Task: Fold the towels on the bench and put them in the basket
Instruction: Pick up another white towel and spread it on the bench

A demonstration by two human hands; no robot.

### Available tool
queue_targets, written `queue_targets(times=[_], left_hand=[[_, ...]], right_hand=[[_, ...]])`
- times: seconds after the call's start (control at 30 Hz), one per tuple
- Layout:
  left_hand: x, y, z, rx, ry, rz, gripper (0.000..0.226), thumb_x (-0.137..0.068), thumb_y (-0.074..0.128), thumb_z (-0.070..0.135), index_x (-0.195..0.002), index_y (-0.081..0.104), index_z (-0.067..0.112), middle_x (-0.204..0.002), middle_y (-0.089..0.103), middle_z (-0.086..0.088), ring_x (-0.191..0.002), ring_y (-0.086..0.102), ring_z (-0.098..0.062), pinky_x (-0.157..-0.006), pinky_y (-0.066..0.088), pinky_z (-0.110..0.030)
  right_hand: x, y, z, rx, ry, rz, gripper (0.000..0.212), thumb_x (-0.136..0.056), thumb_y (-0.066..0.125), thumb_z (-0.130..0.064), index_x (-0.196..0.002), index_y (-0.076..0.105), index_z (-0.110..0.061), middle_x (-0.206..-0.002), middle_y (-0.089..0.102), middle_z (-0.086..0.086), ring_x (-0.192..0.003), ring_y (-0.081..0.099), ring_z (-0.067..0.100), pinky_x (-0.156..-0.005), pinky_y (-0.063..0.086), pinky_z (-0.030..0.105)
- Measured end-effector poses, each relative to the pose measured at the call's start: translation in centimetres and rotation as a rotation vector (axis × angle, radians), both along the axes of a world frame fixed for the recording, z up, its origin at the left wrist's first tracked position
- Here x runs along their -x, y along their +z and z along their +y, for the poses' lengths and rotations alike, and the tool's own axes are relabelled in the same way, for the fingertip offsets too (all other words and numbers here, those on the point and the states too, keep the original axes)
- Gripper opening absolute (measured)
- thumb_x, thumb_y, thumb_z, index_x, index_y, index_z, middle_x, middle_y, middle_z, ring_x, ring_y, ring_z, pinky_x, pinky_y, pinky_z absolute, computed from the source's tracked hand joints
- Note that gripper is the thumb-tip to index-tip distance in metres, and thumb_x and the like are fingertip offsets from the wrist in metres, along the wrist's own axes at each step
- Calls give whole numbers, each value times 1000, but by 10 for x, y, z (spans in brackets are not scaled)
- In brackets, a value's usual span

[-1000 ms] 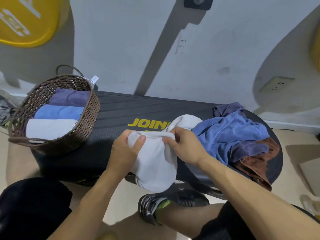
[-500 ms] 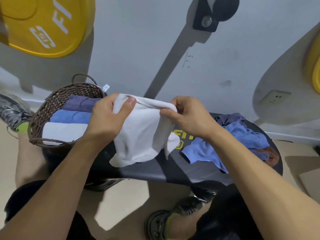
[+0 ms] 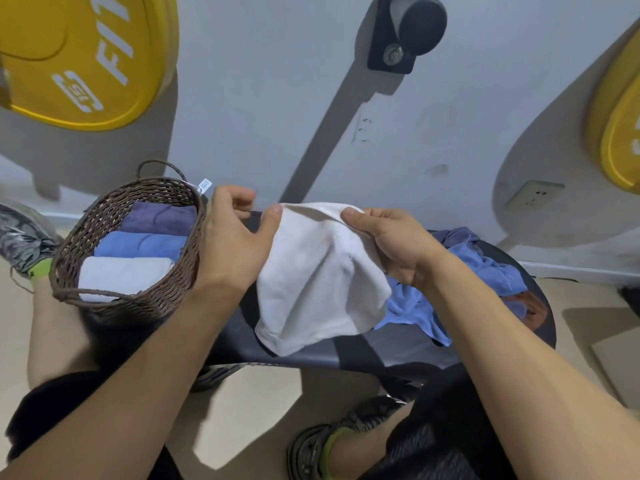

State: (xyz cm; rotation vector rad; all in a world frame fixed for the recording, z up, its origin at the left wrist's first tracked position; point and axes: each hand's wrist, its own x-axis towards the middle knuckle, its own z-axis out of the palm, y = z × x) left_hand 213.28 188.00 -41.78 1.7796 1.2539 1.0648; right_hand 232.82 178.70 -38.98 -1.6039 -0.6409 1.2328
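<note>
A white towel [image 3: 318, 285] hangs in the air above the black bench [image 3: 398, 348]. My left hand [image 3: 232, 244] pinches its upper left corner with the thumb. My right hand [image 3: 391, 244] grips its upper right edge. The towel's lower end droops onto the bench. A brown wicker basket [image 3: 166, 289] stands on the bench's left end and holds three folded towels: purple, blue and white. A loose heap with a blue towel [image 3: 485, 268], a purple one and a brown one [image 3: 530, 303] lies on the bench's right end, partly hidden by my right arm.
Yellow weight plates hang on the grey wall at upper left [image 3: 79, 57] and at the right edge [image 3: 620, 133]. A wall socket [image 3: 533, 199] sits low on the right. My knees and shoes are below the bench on a beige floor.
Both hands lifted the white towel from the bench's front edge up into the air and spread its top edge apart. The view tilted upward.
</note>
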Motion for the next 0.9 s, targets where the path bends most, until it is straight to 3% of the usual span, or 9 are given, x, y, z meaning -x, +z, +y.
queue_targets(times=[0.1, 0.2, 0.37, 0.5, 0.57, 0.63, 0.7, 0.77, 0.9], left_hand=[[-12, -14, -45, 88, -192, -72, 32, -74, 69, 54, -96, 53, 37, -96, 63, 10, -85, 63, -11, -77, 56, -35], [-25, -30, -78, 323, -383, -131, 40, -76, 78, 45, -106, 54, 36, -107, 63, 14, -100, 63, -3, -87, 54, -28], [-35, -44, -80, 369, -203, -233, 24, -86, 73, 22, -102, 56, 30, -97, 70, 11, -91, 68, -3, -87, 56, -32], [-31, -45, -66, 371, -162, -237, 2, -96, 60, 23, -96, 58, 23, -89, 73, 0, -89, 70, -20, -83, 56, -47], [-28, -41, -57, 478, -183, -341, 11, -93, 61, 29, -99, 60, 20, -95, 73, -9, -94, 70, -29, -90, 53, -54], [-23, -39, -52, 548, -323, -440, 25, -87, 62, 35, -106, 61, 19, -96, 72, -8, -95, 69, -27, -90, 52, -50], [-21, -37, -53, 475, -446, -420, 33, -83, 64, 37, -111, 60, 18, -94, 71, -3, -93, 68, -19, -83, 52, -38], [-20, -38, -52, 363, -387, -360, 33, -86, 65, 33, -112, 58, 16, -98, 73, -3, -96, 70, -18, -83, 54, -33], [-10, -43, -33, 333, -196, -246, 22, -87, 58, 45, -95, 61, 25, -86, 74, -7, -86, 70, -29, -77, 56, -51]], right_hand=[[1, -6, -1, 44, -29, 39, 13, -91, 67, -24, -91, 65, -11, -81, 63, 13, -67, 57, 24, -59, 46, 28], [8, -14, -4, 46, 42, 38, 9, -89, 67, -22, -91, 66, -14, -83, 69, 8, -69, 64, 19, -59, 52, 26], [17, -23, -7, 21, 163, 80, 20, -89, 65, -14, -73, 76, -19, -75, 71, 0, -67, 68, 12, -57, 52, 21], [18, -19, -6, 13, 230, 89, 9, -92, 67, -17, -86, 73, -14, -79, 72, 4, -67, 68, 14, -54, 51, 20], [20, -18, -3, -8, 210, 112, 14, -91, 69, -14, -102, 70, -6, -89, 73, 10, -77, 70, 21, -66, 58, 29], [23, -18, 2, -37, 135, 114, 21, -89, 70, -10, -108, 66, -1, -93, 71, 14, -80, 69, 25, -77, 59, 38], [26, -18, 7, -59, 46, 111, 22, -89, 71, -10, -106, 64, 1, -91, 69, 16, -76, 67, 26, -75, 58, 39], [27, -16, 12, -74, 44, 99, 23, -90, 71, -14, -105, 64, 3, -88, 69, 17, -72, 66, 26, -71, 58, 37], [28, -14, 20, -87, 241, -28, 20, -90, 72, -18, -96, 68, 0, -81, 66, 15, -69, 65, 23, -62, 57, 30]])
